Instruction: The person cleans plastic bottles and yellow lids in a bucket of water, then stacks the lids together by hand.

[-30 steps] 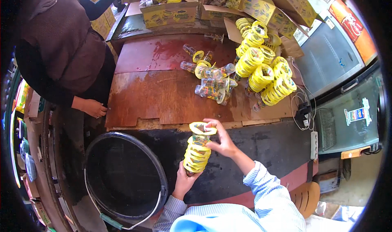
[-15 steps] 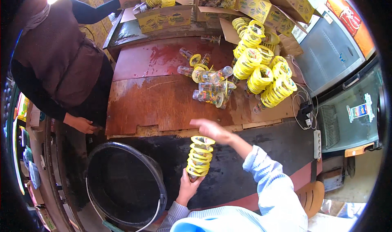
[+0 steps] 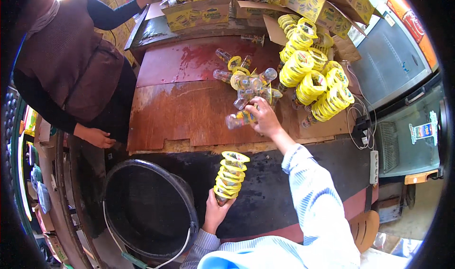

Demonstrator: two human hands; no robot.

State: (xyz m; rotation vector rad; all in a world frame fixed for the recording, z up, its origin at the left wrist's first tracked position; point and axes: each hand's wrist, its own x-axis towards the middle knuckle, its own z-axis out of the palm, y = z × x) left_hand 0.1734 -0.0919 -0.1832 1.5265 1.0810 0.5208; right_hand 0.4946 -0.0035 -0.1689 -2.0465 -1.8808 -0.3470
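My left hand is wrapped round the base of an upright stack of nested plastic cups with wide yellow rims, held above the dark table edge. Farther off to the right, my right hand grips a single clear printed plastic cup, which lies tilted on its side between the fingers and thumb. Just beyond that hand is a loose heap of similar cups, lying in different directions on the brown wooden tabletop.
Several tall stacks of yellow-rimmed cups lean at the right. A large black bucket stands at the lower left. Cardboard boxes line the back. Another person stands at the left. A power strip and cables lie at the right edge.
My right hand has moved away from the top of the held stack to the heap and taken hold of a cup there. My left hand still holds the stack, nearly in place.
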